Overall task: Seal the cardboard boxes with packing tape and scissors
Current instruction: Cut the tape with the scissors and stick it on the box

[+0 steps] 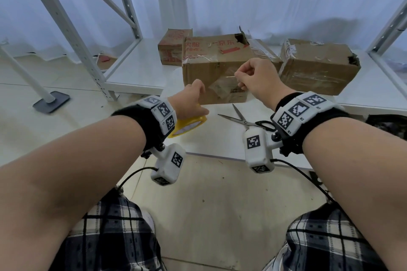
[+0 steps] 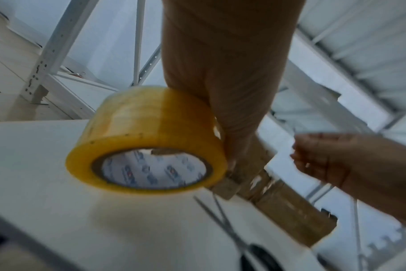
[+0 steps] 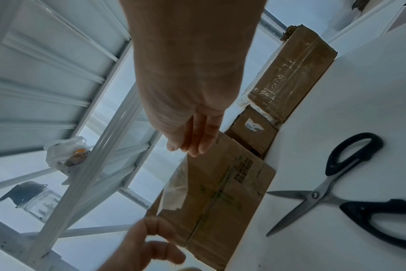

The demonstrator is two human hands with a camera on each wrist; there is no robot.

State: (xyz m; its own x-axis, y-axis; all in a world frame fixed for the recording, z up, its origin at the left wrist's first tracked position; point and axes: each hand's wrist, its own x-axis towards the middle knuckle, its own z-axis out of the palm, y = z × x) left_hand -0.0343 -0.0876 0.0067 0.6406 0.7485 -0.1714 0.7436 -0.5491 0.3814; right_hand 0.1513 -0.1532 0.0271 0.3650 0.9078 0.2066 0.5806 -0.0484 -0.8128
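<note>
My left hand (image 1: 193, 99) grips a yellow roll of packing tape (image 1: 189, 122) just above the white table (image 1: 211, 138); in the left wrist view the tape roll (image 2: 146, 146) hangs from my fingers. My right hand (image 1: 244, 77) pinches the free end of a clear tape strip (image 3: 176, 183) drawn out from the roll. The strip hangs in front of the worn middle cardboard box (image 1: 215, 66), which also shows behind my right hand's fingers (image 3: 197, 143). Black-handled scissors (image 1: 246, 116) lie open on the table under my right wrist, blades pointing left.
A small box (image 1: 174, 48) stands behind the middle one on the left, and a taped box (image 1: 319, 66) on the right. White shelf uprights (image 1: 70, 35) rise on the left. A dark stand base (image 1: 51, 101) sits on the floor.
</note>
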